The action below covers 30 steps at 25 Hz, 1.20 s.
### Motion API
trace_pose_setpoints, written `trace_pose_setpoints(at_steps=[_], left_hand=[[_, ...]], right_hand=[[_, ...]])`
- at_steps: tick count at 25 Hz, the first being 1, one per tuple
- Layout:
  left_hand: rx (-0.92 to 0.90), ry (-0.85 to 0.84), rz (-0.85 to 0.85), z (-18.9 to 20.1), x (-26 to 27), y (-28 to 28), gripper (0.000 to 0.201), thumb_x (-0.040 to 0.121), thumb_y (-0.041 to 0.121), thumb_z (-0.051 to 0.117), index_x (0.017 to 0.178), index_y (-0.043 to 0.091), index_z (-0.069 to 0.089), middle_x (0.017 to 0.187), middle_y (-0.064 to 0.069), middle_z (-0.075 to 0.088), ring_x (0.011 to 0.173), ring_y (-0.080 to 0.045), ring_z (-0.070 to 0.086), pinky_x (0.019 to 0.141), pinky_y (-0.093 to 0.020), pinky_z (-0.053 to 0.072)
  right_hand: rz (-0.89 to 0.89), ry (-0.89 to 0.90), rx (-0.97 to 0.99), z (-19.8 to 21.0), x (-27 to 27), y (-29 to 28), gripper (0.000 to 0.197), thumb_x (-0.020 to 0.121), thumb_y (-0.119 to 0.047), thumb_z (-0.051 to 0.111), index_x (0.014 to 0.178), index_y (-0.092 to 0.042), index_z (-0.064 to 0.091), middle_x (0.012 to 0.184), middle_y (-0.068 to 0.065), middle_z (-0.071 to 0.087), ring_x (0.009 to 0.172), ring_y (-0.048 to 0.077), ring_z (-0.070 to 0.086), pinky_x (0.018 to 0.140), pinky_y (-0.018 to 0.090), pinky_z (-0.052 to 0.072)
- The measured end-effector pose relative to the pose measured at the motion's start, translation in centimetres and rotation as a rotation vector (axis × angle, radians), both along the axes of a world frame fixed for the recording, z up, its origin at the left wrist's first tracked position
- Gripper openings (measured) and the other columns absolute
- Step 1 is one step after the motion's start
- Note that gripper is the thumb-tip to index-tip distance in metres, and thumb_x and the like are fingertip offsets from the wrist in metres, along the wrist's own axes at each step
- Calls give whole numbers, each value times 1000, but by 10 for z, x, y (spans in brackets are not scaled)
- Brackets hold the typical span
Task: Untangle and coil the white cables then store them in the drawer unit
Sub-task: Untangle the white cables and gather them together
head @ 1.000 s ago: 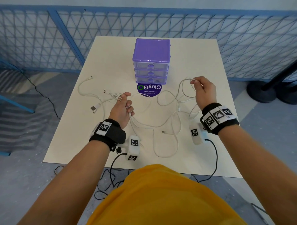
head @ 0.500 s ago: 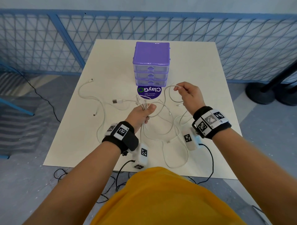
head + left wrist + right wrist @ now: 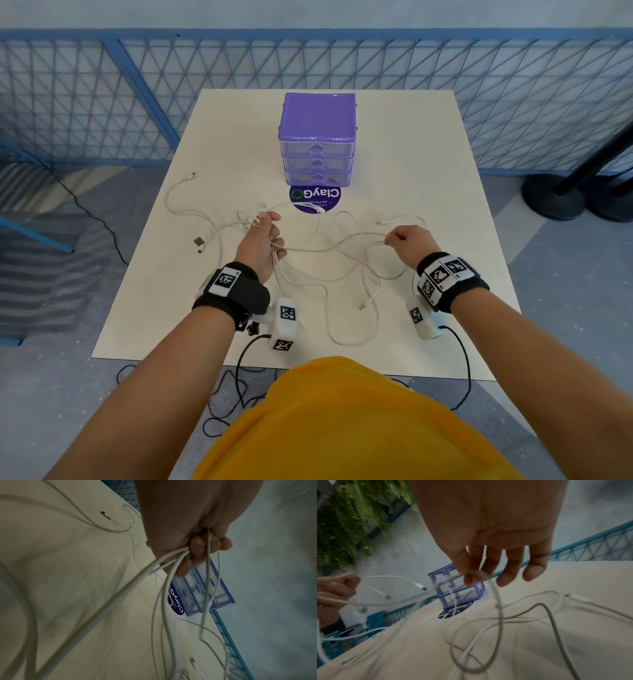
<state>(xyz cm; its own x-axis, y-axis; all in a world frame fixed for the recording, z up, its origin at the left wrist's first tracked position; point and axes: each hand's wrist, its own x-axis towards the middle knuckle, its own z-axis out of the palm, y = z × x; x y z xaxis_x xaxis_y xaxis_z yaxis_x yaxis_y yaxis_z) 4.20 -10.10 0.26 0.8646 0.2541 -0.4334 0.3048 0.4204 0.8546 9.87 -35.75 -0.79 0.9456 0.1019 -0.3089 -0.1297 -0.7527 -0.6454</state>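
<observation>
Several tangled white cables sprawl over the white table in front of the purple drawer unit, whose three clear drawers are closed. My left hand is raised above the table and grips a bunch of the cables in its fist. My right hand pinches one cable strand between thumb and forefinger, with the other fingers hanging loosely. A strand runs taut between the two hands. Loose plug ends lie to the left.
A round purple ClayGo sticker lies just before the drawer unit. A blue mesh fence runs behind the table. Black stand bases sit on the floor at right. Black wires hang below the near edge.
My hands have drawn apart: the left went left and away from me with its bunch, the right went right and toward me, pulling a strand out between them.
</observation>
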Motion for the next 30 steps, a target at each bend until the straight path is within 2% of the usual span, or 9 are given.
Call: trace_pose_setpoints(at_steps=[2,4,6,10,16,19,23,26,30], left_hand=[[14,6,-36,0,-1,-5,36,99,41,25,77,24,47,39,10,32,35,-2,28,47,-20,25],[16,7,-48,1,-3,-8,36,99,41,25,77,25,47,39,10,32,36,-2,28,48,-20,25],[13,4,-37,2,-4,-6,35,99,41,25,77,25,47,39,11,32,36,-2,28,47,-19,27],[36,16,13,-3,-4,-2,35,99,40,24,77,25,47,40,11,31,36,-3,28,45,-19,28],[-6,45,102,-11,-4,1,35,99,40,24,77,25,47,39,11,31,34,-3,26,40,-17,28],[-36,50,142,-13,-2,7,35,99,42,25,78,26,48,39,11,31,33,-4,26,38,-14,29],[-55,52,153,-12,-1,7,35,99,42,26,77,26,49,39,11,31,33,-4,25,38,-14,27],[-67,52,154,-10,-1,5,35,99,42,26,77,26,49,39,11,30,32,-4,24,38,-13,27],[-66,50,126,-8,-3,1,35,99,41,26,78,25,49,40,10,30,33,-4,25,38,-14,28]], right_hand=[[31,-72,-43,2,1,10,21,87,-19,49,101,-13,64,110,12,63,100,28,57,90,33,45],[61,-87,16,6,5,21,23,88,-17,48,106,-15,62,115,12,61,95,24,56,90,30,42],[146,7,43,8,5,26,29,87,-17,50,115,-17,58,123,11,59,94,19,51,92,27,38],[347,251,-120,-11,-14,18,51,84,-20,57,132,-22,41,132,11,50,117,28,49,101,33,36],[214,122,-19,-41,-38,-3,33,90,-6,36,120,-17,42,89,15,58,74,26,53,72,31,42],[108,39,20,-44,-38,-14,35,90,-8,39,123,-20,38,88,7,54,66,26,52,68,31,40],[68,16,-30,-41,-29,-25,25,88,-13,45,111,-19,49,94,7,57,72,27,54,76,36,47],[98,-90,-212,-37,-26,-26,17,86,-22,52,97,-13,61,112,10,53,102,29,51,85,39,45],[176,-281,-309,-25,-20,-8,24,85,-27,53,92,-8,66,118,10,52,113,29,45,90,40,42]])
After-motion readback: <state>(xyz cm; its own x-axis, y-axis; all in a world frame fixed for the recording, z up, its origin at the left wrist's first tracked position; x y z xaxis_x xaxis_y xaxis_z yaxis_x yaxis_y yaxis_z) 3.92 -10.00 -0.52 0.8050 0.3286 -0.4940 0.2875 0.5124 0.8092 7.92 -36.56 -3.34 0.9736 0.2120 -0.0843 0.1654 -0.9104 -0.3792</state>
